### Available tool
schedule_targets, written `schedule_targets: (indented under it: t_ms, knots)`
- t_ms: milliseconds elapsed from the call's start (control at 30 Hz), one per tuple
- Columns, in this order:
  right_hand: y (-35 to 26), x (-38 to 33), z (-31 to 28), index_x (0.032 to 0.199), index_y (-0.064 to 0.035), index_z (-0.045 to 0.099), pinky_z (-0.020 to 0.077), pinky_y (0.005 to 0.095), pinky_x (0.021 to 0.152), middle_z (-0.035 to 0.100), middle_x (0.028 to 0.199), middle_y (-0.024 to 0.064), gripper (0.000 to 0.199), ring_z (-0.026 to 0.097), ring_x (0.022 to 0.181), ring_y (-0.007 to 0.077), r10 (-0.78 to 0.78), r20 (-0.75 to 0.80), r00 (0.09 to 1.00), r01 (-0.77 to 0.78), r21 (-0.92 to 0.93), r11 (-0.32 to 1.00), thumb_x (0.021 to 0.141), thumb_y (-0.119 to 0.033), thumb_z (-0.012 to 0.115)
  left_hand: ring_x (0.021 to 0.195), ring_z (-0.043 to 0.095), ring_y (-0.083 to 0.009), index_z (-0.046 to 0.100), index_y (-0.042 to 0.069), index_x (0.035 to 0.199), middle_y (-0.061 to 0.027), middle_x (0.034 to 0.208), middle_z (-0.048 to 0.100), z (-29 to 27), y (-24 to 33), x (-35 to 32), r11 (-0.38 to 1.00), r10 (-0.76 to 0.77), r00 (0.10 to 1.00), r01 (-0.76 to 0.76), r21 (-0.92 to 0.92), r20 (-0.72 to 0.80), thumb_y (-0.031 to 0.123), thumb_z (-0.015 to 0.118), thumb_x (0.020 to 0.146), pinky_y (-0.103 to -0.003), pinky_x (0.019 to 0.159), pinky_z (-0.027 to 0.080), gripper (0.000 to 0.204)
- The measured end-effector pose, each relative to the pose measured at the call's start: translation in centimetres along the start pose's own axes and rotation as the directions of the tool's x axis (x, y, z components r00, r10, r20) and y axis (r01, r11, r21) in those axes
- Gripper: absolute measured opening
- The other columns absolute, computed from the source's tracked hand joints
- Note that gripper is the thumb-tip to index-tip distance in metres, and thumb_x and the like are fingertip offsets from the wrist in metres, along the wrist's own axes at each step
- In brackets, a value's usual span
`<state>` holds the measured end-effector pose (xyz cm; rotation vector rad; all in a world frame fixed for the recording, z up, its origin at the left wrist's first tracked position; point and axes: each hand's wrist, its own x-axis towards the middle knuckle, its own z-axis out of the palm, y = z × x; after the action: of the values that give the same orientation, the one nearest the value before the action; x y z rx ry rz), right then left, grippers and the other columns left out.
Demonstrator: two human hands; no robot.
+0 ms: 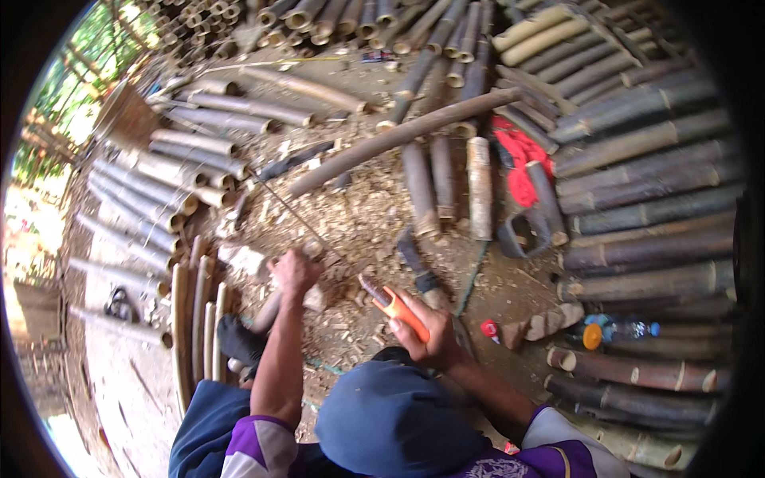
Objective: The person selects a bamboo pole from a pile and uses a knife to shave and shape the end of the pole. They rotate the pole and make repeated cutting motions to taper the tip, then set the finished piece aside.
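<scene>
My right hand (430, 327) is wrapped round an orange-handled tool (402, 313). Its short, brownish end points up and left, over the wood chips (351, 215); its exact kind is unclear. To the left, my left hand (295, 272) is closed in a fist beside a pale block (243, 260). What it grips, if anything, is hidden. Just beyond that fist, a thin dark rod (291, 209) slants across the chips. A greyish pole piece (267, 313) lies close by my left forearm.
A long brown pole (406, 142) lies across the far middle. Bamboo lengths (645, 199) are stacked along the right, with more bamboo (139, 195) at left. A plastic bottle (629, 329) and red cloth (518, 163) are on the right. Blue cloth (398, 422) blocks the lower middle.
</scene>
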<state>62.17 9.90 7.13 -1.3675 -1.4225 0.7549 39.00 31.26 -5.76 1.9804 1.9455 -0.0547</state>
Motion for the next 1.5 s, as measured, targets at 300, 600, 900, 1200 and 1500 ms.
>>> schedule_targets:
  t_ms: [300,600,900,1200,1500]
  knots:
    - [-3.5,-5.6,-13.6,0.143,0.0101,0.058,0.0581,0.0327,0.074,0.078,0.103,0.0173,0.051,0.072,0.081,0.0158,-0.085,-0.514,0.854,-0.051,-0.245,0.968,0.1,-0.016,0.066,0.113,0.065,-0.0313,0.061,0.008,0.14,-0.0177,0.138,0.064,-3.6,-4.7,0.8,0.884,0.221,0.971,-0.238,-0.402,-0.087,0.029,0.093,0.064,-0.059,0.11,0.048,0.085]
    - [12.0,-10.6,-25.2,0.146,-0.0072,0.057,0.0569,0.0465,0.093,0.072,0.125,0.0212,0.062,0.07,0.111,0.0414,-0.077,-0.471,0.879,-0.364,-0.766,0.531,0.086,-0.007,0.071,0.111,0.061,-0.0377,0.068,0.008,0.106,-0.0171,0.107,0.068,-28.0,-29.1,1.1,0.905,0.268,0.962,-0.236,0.355,-0.045,0.021,0.096,0.052,-0.05,0.095,0.052,0.063]
    - [17.3,-17.8,-23.6,0.162,-0.0041,0.03,0.0392,0.0548,0.117,0.057,0.147,0.0249,0.092,0.059,0.132,0.0413,0.25,-0.3,0.921,-0.366,-0.887,0.283,0.083,-0.008,0.076,0.125,0.058,-0.0412,0.067,0.014,0.13,-0.0198,0.13,0.062,-12.6,-31.4,-12.5,0.98,0.124,0.954,-0.161,0.118,0.274,0.041,0.097,0.063,-0.049,0.105,0.052,0.078]
    - [9.1,-17.6,-24.0,0.147,-0.0023,0.055,0.0488,0.0485,0.102,0.061,0.124,0.0244,0.074,0.061,0.116,0.0414,0.276,-0.306,0.911,-0.412,-0.71,0.57,0.083,-0.022,0.084,0.124,0.053,-0.0352,0.061,0.013,0.129,-0.0118,0.128,0.059,2.1,-27.2,-20.1,0.999,-0.047,0.979,0.047,-0.008,-0.2,0.031,0.09,0.07,-0.049,0.104,0.044,0.068]
    - [17.4,-8.4,-11.0,0.141,-0.0026,0.063,0.055,0.0426,0.089,0.067,0.106,0.0186,0.061,0.068,0.098,0.0328,0.434,0.342,0.833,-0.224,-0.509,0.831,0.087,-0.023,0.082,0.082,0.073,-0.0287,0.07,0.0,0.114,-0.018,0.095,0.076,-0.9,-22.0,-21.3,0.719,-0.097,0.986,0.164,-0.676,0.136,0.04,0.084,0.074,-0.043,0.078,0.058,0.058]
